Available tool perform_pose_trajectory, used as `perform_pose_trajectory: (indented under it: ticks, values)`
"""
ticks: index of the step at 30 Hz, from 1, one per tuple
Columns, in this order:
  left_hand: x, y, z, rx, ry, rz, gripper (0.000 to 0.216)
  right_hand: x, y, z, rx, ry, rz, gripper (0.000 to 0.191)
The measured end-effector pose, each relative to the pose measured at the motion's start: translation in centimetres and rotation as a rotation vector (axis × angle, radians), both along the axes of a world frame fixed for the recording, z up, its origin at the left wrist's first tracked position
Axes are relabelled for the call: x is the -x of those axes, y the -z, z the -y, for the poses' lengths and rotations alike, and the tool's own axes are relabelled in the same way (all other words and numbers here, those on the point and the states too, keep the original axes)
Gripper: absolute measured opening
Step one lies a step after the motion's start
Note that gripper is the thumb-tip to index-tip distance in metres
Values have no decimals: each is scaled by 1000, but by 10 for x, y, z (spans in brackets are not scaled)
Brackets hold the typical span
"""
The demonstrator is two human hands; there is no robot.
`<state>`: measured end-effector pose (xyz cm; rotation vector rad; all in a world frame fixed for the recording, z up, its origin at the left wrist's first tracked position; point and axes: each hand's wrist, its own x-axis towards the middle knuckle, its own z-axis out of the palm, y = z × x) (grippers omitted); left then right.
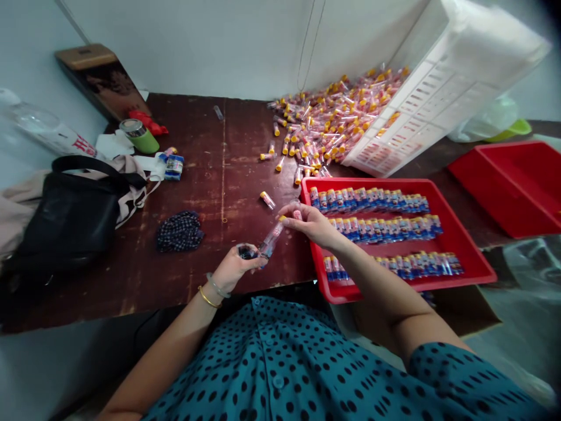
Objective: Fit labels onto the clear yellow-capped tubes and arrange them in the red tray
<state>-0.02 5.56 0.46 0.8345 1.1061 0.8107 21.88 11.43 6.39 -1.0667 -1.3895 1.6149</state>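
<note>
Between my hands, above the table's front part, a small clear tube [272,235] with a yellow cap and pink content is held at a slant. My right hand [316,227] is closed, its fingers pinching the capped upper end; another pinkish piece shows at its fingertips. My left hand [234,268] is closed around the tube's lower end, along with a dark, shiny bundle [248,252] whose kind I cannot make out. A loose yellow-capped tube [267,200] lies on the table just beyond my hands.
At right, a red tray [475,275] holds three rows of blue-wrapped tubes. Behind it, a heap of yellow-capped tubes [337,123] spills from a tipped white crate [421,111]. A checkered cloth [179,231], black bag [65,216] and green-bodied jar [142,139] lie left.
</note>
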Motion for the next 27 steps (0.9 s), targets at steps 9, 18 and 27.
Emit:
perform_pose_trajectory:
  ticks: [9,18,27]
  values:
    - [-2,0,0,-22,37,42,31,-12,10,-6,62,47,-65,29]
    - [-4,1,-2,-59,40,87,30,-13,15,-5,160,5,-144,30]
    - [-4,0,-3,-47,70,89,27,-15,14,-8,244,25,-188,30]
